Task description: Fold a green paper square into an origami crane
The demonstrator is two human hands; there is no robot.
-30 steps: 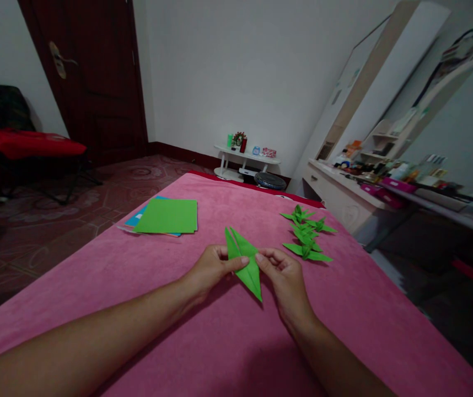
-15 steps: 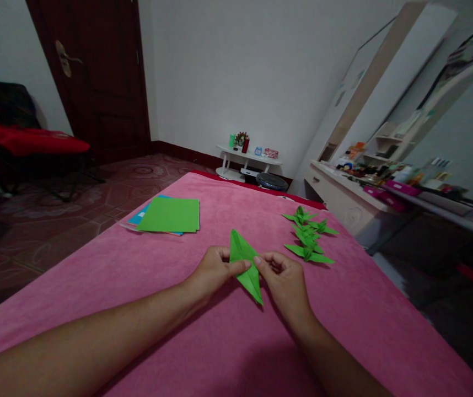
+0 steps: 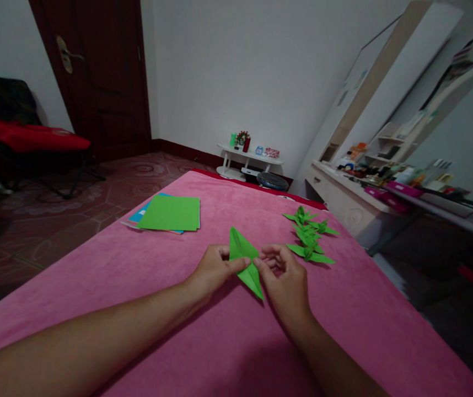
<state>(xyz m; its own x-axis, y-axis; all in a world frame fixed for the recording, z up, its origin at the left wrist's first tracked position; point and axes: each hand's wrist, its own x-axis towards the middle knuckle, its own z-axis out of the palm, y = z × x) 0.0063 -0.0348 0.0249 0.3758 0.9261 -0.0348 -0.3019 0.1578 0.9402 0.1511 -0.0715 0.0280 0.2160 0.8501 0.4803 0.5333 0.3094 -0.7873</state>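
Observation:
A folded green origami paper [image 3: 241, 245], long and diamond-shaped, is held between my two hands over a pink cloth. My left hand [image 3: 215, 268] pinches its left side, thumb lying across the front and fingers behind. At the right edge, my right hand [image 3: 286, 278] grips the paper with thumb and index finger, its other fingers curled. Several finished-looking green folded paper figures with pointed tips [image 3: 308, 237] lie clustered to the right of my right hand. Left of my hands rests a stack of square paper [image 3: 170, 213], a green sheet on top and blue showing beneath.
The pink cloth [image 3: 170, 336] covers the wide surface before me. A dressing table [image 3: 344, 190] crowded with bottles stands at the right. Beyond the far edge is a small white shelf [image 3: 253, 154]. A red-draped chair [image 3: 33, 138] and a dark door [image 3: 96, 71] are at the left.
My right thumb has shifted slightly left and its fingers have lifted a little along the paper's right edge. The left hand keeps its pinch, and the paper stays nearly in place.

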